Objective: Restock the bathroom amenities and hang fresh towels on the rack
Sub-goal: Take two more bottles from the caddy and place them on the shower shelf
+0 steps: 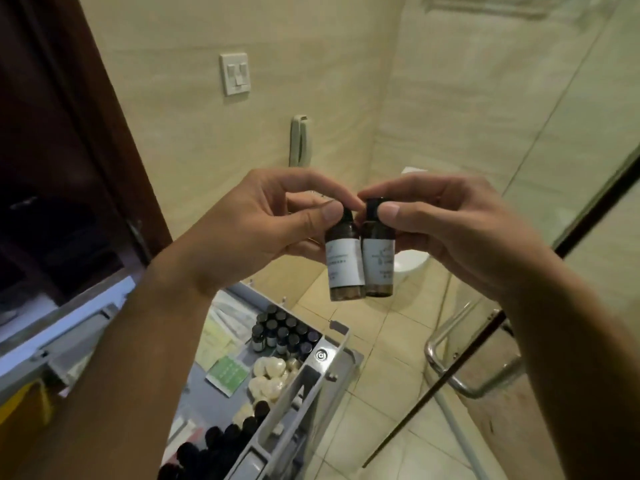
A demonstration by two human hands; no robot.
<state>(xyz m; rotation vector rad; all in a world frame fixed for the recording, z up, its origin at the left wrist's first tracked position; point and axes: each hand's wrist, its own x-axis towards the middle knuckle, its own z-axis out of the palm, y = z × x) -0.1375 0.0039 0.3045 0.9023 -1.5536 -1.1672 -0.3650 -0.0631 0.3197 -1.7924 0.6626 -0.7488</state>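
Observation:
I hold two small dark amenity bottles with white labels side by side at chest height. My left hand [263, 220] pinches the cap of the left bottle [344, 261] between thumb and fingers. My right hand [446, 223] pinches the black cap of the right bottle [378, 261] the same way. The bottles hang upright and touch each other. Below them stands the housekeeping cart tray [325, 372], with several more dark bottles [285, 332], round white soaps [270, 375] and a green sachet [228, 374].
A dark wooden door frame [114, 161] rises at the left. A wall phone [300, 140] and a light switch [235, 73] are on the beige wall ahead. A glass shower door with a chrome handle [450, 355] stands at the right. The toilet [410, 261] shows behind the bottles.

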